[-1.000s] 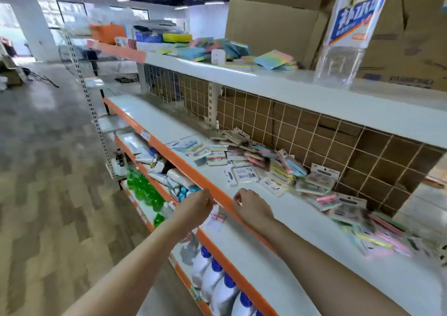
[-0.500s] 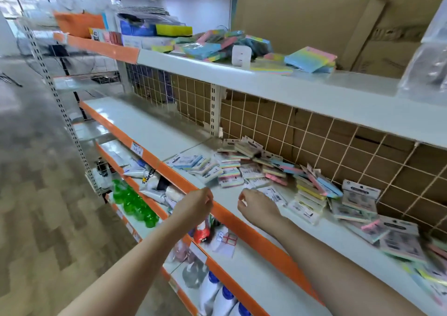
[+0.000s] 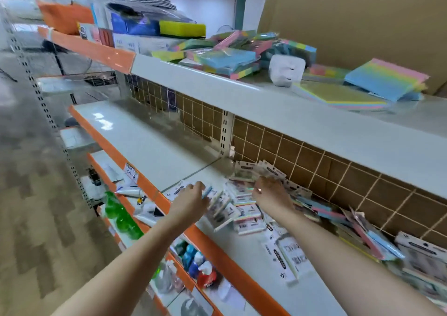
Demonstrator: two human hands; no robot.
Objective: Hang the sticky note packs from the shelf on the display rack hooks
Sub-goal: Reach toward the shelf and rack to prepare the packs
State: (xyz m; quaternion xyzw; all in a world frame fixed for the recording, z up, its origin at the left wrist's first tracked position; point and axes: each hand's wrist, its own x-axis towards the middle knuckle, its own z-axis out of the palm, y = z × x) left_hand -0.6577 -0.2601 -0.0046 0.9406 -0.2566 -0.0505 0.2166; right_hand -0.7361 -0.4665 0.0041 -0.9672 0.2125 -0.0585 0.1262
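Note:
Several carded sticky note packs (image 3: 246,215) lie in a loose pile on the white middle shelf (image 3: 154,151), trailing off to the right along the wire grid back panel (image 3: 321,168). My left hand (image 3: 191,203) reaches over the orange shelf edge, its fingers curled around a few tilted packs (image 3: 219,206) at the pile's left end. My right hand (image 3: 271,194) lies on top of the pile farther back, fingertips down among the packs; motion blur hides its grip. No rack hooks are in view.
The top shelf (image 3: 242,93) holds loose pastel sticky pads (image 3: 384,78), a white box (image 3: 286,70) and sponges. Lower shelves carry green bottles (image 3: 121,216) and spray bottles (image 3: 198,265). Cardboard (image 3: 350,18) stands behind. An open aisle floor lies to the left.
Both hands have moved forward from the shelf's front edge onto the pile of packs. The left hand has closed on a few packs. The camera has swung left and closer.

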